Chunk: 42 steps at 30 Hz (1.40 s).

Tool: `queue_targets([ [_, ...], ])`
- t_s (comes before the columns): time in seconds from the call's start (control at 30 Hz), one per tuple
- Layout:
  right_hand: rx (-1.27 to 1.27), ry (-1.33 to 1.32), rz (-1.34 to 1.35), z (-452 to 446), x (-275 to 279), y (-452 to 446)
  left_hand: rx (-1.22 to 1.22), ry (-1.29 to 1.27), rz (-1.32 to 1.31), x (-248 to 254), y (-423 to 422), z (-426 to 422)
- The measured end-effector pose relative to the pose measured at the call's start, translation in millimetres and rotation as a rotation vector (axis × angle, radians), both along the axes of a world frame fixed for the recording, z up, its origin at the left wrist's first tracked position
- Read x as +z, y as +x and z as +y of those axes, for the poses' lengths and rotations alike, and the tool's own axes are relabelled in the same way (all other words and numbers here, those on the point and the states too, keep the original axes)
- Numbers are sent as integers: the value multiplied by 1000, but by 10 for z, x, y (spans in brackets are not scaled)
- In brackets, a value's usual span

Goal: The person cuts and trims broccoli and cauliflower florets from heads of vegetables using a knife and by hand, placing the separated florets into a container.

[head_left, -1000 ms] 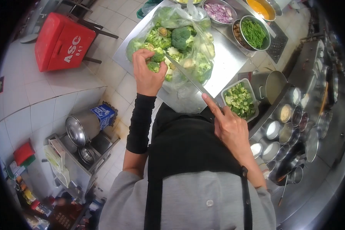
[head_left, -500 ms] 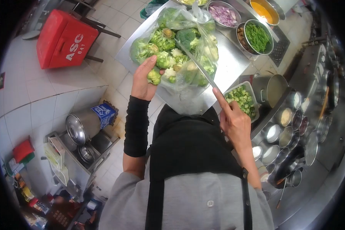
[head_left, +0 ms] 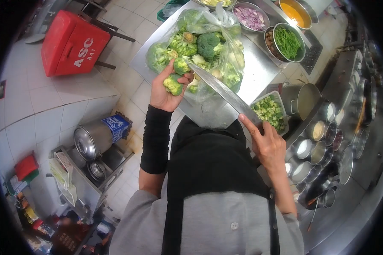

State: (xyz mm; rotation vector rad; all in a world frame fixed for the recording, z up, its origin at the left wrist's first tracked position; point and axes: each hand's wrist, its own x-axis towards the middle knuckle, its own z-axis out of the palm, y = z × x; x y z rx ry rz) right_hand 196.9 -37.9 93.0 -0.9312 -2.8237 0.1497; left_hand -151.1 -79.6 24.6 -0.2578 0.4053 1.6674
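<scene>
My left hand (head_left: 169,91), below a black sleeve, is closed round a piece of broccoli (head_left: 173,84) at the near left edge of an open clear plastic bag (head_left: 200,95). Several broccoli heads (head_left: 208,44) fill the bag, which lies on a steel table (head_left: 259,70). In my right hand (head_left: 268,144) is a large knife (head_left: 225,92), its index finger stretched along the blade's back. The blade slants up and left over the bag, with its tip close to the broccoli beside my left fingers.
A white basket (head_left: 281,100) of cut broccoli stands right of the table. Beyond are bowls of chopped onion (head_left: 249,17), green vegetable (head_left: 288,42) and orange liquid (head_left: 294,13). A large pot (head_left: 307,100) and seasoning bowls line the right. A red box (head_left: 70,44) is far left.
My left hand has turned from reaching over the bag to holding broccoli at its near edge. My right hand has shifted right and nearer my body, and the knife's blade now shows broader.
</scene>
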Motion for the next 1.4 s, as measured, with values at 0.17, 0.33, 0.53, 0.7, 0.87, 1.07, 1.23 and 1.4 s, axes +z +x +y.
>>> queue_targets([
  [0.17, 24, 30, -36, 73, 74, 33, -37, 9, 26, 27, -3, -6],
  [0.33, 59, 68, -66, 154, 42, 53, -113, 4, 160, -17, -50, -48],
  [0.53, -64, -80, 79, 292, -141, -136, -168, -16, 182, 22, 16, -121],
  [0.7, -229, -396, 416, 299, -154, -222, -169, 52, 3, -8, -54, -176],
  [0.87, -423, -366, 609, 355, -49, -47, -315, 107, 22, 117, 184, 49],
  [1.07, -599, -125, 674, 490, 256, 500, -726, 64, 159, 17, 1025, 553],
  [1.23, -748, -66, 726, 520, 323, 845, -1127, -6, 254, -773, 2157, 864],
  [1.4, -833, -81, 678, 433, 112, 996, -1230, -203, 622, -925, 3156, 1107],
])
